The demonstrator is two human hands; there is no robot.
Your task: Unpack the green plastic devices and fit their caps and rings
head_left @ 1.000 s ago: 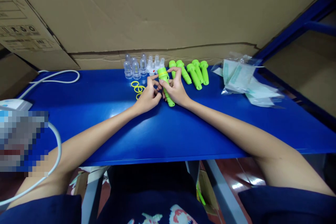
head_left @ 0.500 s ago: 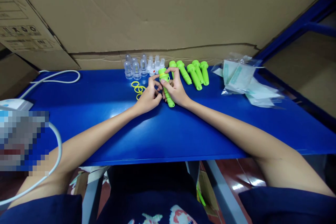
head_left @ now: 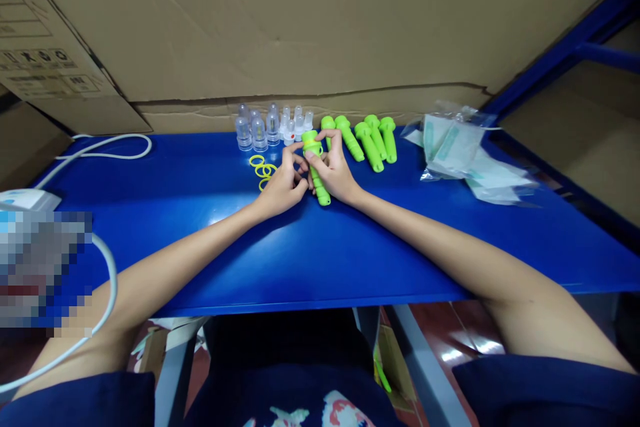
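Observation:
Both hands meet around a lime-green flashlight body [head_left: 320,187] that stands tilted over the table, its wide head pointing away from me. A yellow rubber ring [head_left: 311,136] sits around that head. My right hand [head_left: 336,170] is closed on the body, thumb along its side and index finger bent over to the head. My left hand [head_left: 285,183] is closed too, its thumb and index fingertips pressed at the head's left side beside the ring; the other fingers are curled. Several loose yellow rings [head_left: 265,170] lie just left of my left hand, partly hidden by it.
Behind the hands stand clear domed caps [head_left: 259,133] and small white-based bulb pieces [head_left: 299,123]. More green flashlight bodies [head_left: 370,147] lie to the right. Plastic bags with pale packets [head_left: 455,147] are farther right. A white cable [head_left: 113,267] crosses my left arm. Cardboard [head_left: 300,27] walls the blue table's back.
Almost nothing differs. The whole view has shifted very slightly, and both hands keep the same grip on the green flashlight body.

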